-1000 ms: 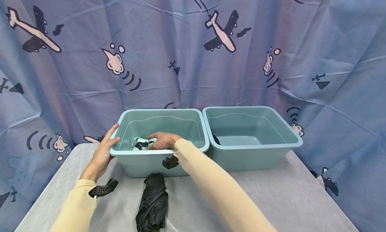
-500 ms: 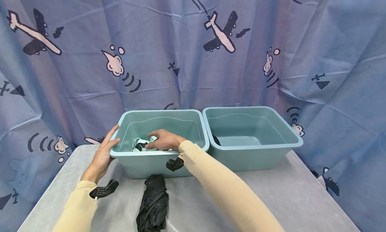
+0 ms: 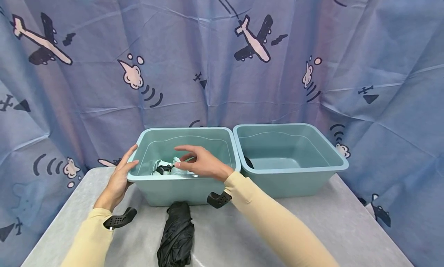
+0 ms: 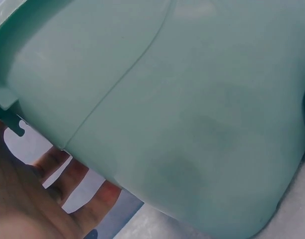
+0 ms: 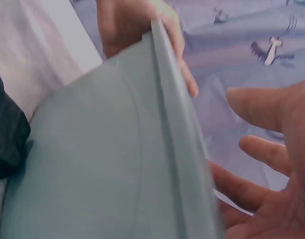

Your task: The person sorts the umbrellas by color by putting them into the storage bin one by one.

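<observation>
My left hand (image 3: 116,182) holds the left end of a pale green plastic bin (image 3: 180,190), thumb over the rim and other fingers along the outside wall. In the left wrist view these fingers (image 4: 73,179) show against that wall. Above the bin's front rim hovers my right hand (image 3: 202,163), thumb and index apart. The right wrist view shows its fingers (image 5: 262,149) spread with nothing between them. Inside the bin, left of this hand, lies a small pile of white and black things (image 3: 163,168) with a thin white loop. The front wall hides their lower part.
A second green bin (image 3: 288,186) stands against the first on the right, with a dark thing (image 3: 248,162) at its left inside. A long black crumpled fabric bundle (image 3: 177,234) lies on the grey table (image 3: 329,236). A blue patterned curtain (image 3: 222,66) hangs behind.
My right hand has risen a little from the pile and moved right, its fingers parting from the white things. The left hand keeps its place on the bin.
</observation>
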{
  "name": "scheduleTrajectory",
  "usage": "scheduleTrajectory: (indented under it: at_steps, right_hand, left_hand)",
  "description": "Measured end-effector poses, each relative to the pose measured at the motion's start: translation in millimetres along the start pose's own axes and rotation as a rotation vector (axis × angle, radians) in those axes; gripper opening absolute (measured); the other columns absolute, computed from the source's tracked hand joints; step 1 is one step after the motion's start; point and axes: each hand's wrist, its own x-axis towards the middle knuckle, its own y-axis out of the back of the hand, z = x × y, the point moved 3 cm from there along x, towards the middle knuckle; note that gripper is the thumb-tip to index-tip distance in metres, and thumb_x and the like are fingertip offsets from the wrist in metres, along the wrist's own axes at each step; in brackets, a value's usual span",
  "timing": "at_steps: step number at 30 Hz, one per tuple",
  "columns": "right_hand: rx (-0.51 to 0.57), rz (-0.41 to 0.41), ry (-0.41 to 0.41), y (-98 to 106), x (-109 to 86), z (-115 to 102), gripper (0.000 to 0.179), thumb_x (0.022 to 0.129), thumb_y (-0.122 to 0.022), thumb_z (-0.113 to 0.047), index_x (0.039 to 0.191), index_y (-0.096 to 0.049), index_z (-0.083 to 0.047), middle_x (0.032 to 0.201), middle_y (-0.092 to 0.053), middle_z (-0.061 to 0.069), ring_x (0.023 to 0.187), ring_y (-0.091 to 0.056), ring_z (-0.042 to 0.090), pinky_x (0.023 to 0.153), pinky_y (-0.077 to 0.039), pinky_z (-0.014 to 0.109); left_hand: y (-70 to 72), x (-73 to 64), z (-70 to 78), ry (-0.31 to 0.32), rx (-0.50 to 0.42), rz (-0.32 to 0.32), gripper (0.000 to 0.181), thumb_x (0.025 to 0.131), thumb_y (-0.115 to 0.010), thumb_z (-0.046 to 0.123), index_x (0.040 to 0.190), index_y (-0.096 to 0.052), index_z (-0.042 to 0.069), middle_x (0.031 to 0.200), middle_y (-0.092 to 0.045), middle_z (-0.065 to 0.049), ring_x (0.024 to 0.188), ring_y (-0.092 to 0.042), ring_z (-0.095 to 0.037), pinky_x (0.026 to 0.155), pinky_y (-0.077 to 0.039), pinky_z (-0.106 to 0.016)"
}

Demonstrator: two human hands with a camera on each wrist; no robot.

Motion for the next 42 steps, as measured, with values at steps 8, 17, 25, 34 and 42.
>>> scheduleTrajectory:
  at_steps: [8, 17, 25, 34, 42]
  right_hand:
    - [0.032, 0.117, 0.187, 0.4, -40.3, -13.9, 0.056, 0.093, -0.076, -0.017, 0.145, -0.057, -0.018, 0.121, -0.067, 0.007, 0.107, -0.065, 0.020, 0.091, -0.053, 0.034]
    - [0.115, 0.125, 0.270, -8.5, -81.5, -13.2, 0.058, 0.091, -0.077, -0.010, 0.145, -0.056, -0.011, 0.118, -0.068, 0.013, 0.109, -0.065, 0.032, 0.098, -0.051, 0.036]
    - [0.064, 0.062, 0.178, -31.9, -103.2, 12.6, 0.057, 0.091, -0.078, -0.017, 0.144, -0.057, -0.017, 0.110, -0.069, 0.003, 0.104, -0.066, 0.016, 0.095, -0.052, 0.033]
    - [0.017, -0.036, -0.063, -69.3, -105.0, 65.9, 0.063, 0.087, -0.082, -0.033, 0.145, -0.057, -0.023, 0.101, -0.068, 0.002, 0.093, -0.065, 0.011, 0.085, -0.053, 0.026]
    - [-0.104, -0.028, -0.139, -94.4, -92.9, 74.3, 0.066, 0.086, -0.081, -0.044, 0.146, -0.056, -0.029, 0.073, -0.058, -0.005, 0.065, -0.054, 0.006, 0.067, -0.045, 0.025]
  left_hand:
    - [1.2, 0.1, -0.5, -0.003, 0.001, 0.000, 0.061, 0.111, -0.034, 0.027, 0.165, -0.006, 0.026, 0.168, -0.004, -0.014, 0.129, -0.035, -0.021, 0.087, -0.043, -0.023]
    - [1.9, 0.2, -0.7, 0.005, 0.003, -0.003, 0.061, 0.111, -0.035, 0.029, 0.165, -0.006, 0.026, 0.167, -0.007, -0.016, 0.127, -0.038, -0.019, 0.087, -0.043, -0.023]
    - [3.1, 0.9, -2.5, 0.002, -0.015, -0.010, 0.061, 0.111, -0.035, 0.029, 0.165, -0.007, 0.027, 0.166, -0.009, -0.016, 0.119, -0.042, -0.010, 0.087, -0.044, -0.022]
    - [2.1, 1.3, -2.4, 0.016, -0.003, -0.013, 0.061, 0.111, -0.035, 0.030, 0.165, -0.006, 0.028, 0.168, -0.005, -0.014, 0.131, -0.035, -0.021, 0.087, -0.043, -0.021]
    - [2.2, 0.6, -2.3, 0.015, 0.006, -0.014, 0.061, 0.112, -0.034, 0.029, 0.165, -0.004, 0.028, 0.169, -0.002, -0.012, 0.137, -0.030, -0.029, 0.088, -0.042, -0.023]
